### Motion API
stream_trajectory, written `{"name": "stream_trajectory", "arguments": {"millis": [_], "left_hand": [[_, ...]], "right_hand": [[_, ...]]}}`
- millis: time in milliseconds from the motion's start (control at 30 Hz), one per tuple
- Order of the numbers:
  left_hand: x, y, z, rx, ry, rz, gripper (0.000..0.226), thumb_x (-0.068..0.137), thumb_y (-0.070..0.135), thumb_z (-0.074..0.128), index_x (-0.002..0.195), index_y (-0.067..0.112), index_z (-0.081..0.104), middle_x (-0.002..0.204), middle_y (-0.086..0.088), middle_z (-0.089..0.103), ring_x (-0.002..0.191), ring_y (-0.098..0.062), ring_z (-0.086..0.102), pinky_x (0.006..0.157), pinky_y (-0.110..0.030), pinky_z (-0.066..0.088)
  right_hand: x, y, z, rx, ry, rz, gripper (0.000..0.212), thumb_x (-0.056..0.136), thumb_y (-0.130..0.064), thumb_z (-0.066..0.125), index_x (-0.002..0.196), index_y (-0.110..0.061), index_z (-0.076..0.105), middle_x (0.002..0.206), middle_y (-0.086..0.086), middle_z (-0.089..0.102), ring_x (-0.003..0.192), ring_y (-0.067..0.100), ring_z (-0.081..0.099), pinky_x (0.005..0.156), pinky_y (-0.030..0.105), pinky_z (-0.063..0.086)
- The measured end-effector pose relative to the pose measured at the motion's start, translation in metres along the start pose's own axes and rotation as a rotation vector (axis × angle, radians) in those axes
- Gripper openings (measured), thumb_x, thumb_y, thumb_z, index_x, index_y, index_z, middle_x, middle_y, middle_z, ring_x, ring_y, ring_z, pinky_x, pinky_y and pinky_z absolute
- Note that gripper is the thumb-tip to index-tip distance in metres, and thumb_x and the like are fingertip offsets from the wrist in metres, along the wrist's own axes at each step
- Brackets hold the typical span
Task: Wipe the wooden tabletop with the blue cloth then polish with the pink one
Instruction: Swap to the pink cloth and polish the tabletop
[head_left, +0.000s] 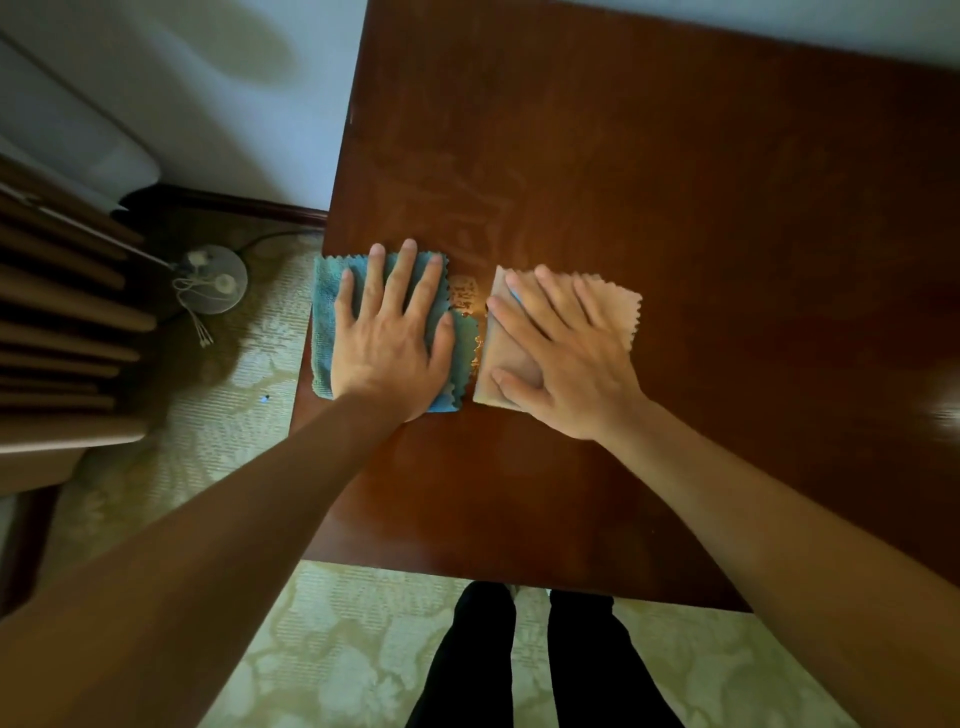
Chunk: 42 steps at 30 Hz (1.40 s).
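On tabletop (649, 182): left hand (389, 343) flat, covering blue cloth (324, 322); right hand (566, 358) flat, hiding pink cloth (501, 358) middle.

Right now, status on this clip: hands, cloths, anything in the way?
Left hand flat on blue cloth, at tabletop's left edge. Right hand flat on pink cloth beside it. Cloths apart. Nothing else on tabletop.

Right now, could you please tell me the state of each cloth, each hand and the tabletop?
blue cloth: spread flat at the table's left edge, under the left hand.
pink cloth: flat, under the right hand.
left hand: open, palm down.
right hand: open, palm down.
wooden tabletop: faint smears beyond the cloths.
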<state>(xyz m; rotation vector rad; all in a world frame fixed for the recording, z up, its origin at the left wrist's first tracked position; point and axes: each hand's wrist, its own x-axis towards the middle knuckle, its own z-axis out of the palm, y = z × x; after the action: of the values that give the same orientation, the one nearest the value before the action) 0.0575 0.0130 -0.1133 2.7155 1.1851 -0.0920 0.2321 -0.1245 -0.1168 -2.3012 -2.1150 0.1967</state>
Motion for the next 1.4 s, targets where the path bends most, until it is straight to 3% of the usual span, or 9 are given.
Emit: {"name": "stream_trajectory", "arguments": {"millis": [133,400,667,933,1133,1267,1333,1400], "left_hand": [[0.001,0.0,0.0,-0.003,-0.011,-0.007,0.064,0.102,0.052,0.014,0.161,0.025,0.011,0.169,-0.003,0.008,0.156,-0.027,-0.001,0.124,-0.049,-0.003],[0.0,0.0,0.0,-0.036,0.004,-0.002,0.064,0.102,0.051,0.019,0.16,0.025,0.015,0.168,-0.005,0.012,0.155,-0.028,0.002,0.124,-0.05,-0.001],[0.0,-0.004,0.004,-0.057,0.04,0.013,0.062,0.104,0.051,0.023,0.16,0.026,0.02,0.168,-0.003,0.013,0.156,-0.027,0.002,0.124,-0.047,-0.002],[-0.001,-0.003,0.0,-0.065,0.009,0.002,0.062,0.103,0.052,0.024,0.159,0.027,0.021,0.168,-0.002,0.013,0.156,-0.026,0.003,0.125,-0.047,0.001],[-0.002,-0.003,-0.003,-0.128,0.028,-0.01,0.06,0.102,0.051,0.032,0.157,0.029,0.028,0.166,0.0,0.02,0.156,-0.024,0.006,0.125,-0.047,0.002],[0.004,-0.002,-0.017,-0.406,0.118,-0.122,0.053,0.095,0.042,0.046,0.144,0.022,0.053,0.16,-0.002,0.037,0.151,-0.022,0.027,0.122,-0.044,0.017],[0.015,-0.006,-0.025,-0.368,0.201,-0.231,0.051,0.093,0.039,0.049,0.139,0.018,0.056,0.155,-0.005,0.042,0.145,-0.026,0.037,0.117,-0.048,0.024],[0.033,-0.014,-0.03,-0.292,0.183,-0.394,0.054,0.094,0.04,0.049,0.144,0.017,0.048,0.157,-0.009,0.036,0.146,-0.029,0.034,0.119,-0.053,0.021]], "right_hand": [[-0.009,-0.011,-0.001,0.008,0.024,-0.003,0.074,0.1,-0.059,0.036,0.16,-0.016,0.032,0.169,0.011,0.022,0.157,0.035,0.017,0.123,0.059,0.02],[-0.024,-0.019,0.007,0.001,-0.013,-0.1,0.071,0.101,-0.062,0.03,0.162,-0.026,0.021,0.171,0.005,0.015,0.158,0.029,0.01,0.126,0.055,0.015],[0.075,0.016,-0.01,-0.012,0.067,0.121,0.066,0.102,-0.053,0.029,0.161,-0.022,0.03,0.169,0.006,0.022,0.157,0.03,0.016,0.127,0.053,0.012],[0.058,0.02,-0.008,-0.033,0.029,-0.123,0.069,0.105,-0.058,0.023,0.162,-0.02,0.025,0.17,0.008,0.018,0.158,0.031,0.013,0.125,0.056,0.017],[0.152,0.036,-0.021,-0.044,0.078,0.091,0.069,0.1,-0.056,0.027,0.161,-0.022,0.029,0.168,0.01,0.025,0.156,0.034,0.019,0.126,0.054,0.014],[0.155,0.031,-0.021,-0.043,0.055,0.032,0.071,0.101,-0.056,0.025,0.162,-0.02,0.025,0.169,0.012,0.021,0.157,0.035,0.015,0.126,0.057,0.013],[0.142,0.032,-0.017,-0.053,0.067,-0.035,0.07,0.102,-0.055,0.028,0.162,-0.019,0.026,0.169,0.013,0.021,0.157,0.035,0.015,0.125,0.058,0.014],[0.139,0.034,-0.016,-0.045,0.064,-0.081,0.069,0.102,-0.055,0.03,0.161,-0.021,0.027,0.169,0.012,0.022,0.157,0.034,0.016,0.125,0.057,0.016]]}}
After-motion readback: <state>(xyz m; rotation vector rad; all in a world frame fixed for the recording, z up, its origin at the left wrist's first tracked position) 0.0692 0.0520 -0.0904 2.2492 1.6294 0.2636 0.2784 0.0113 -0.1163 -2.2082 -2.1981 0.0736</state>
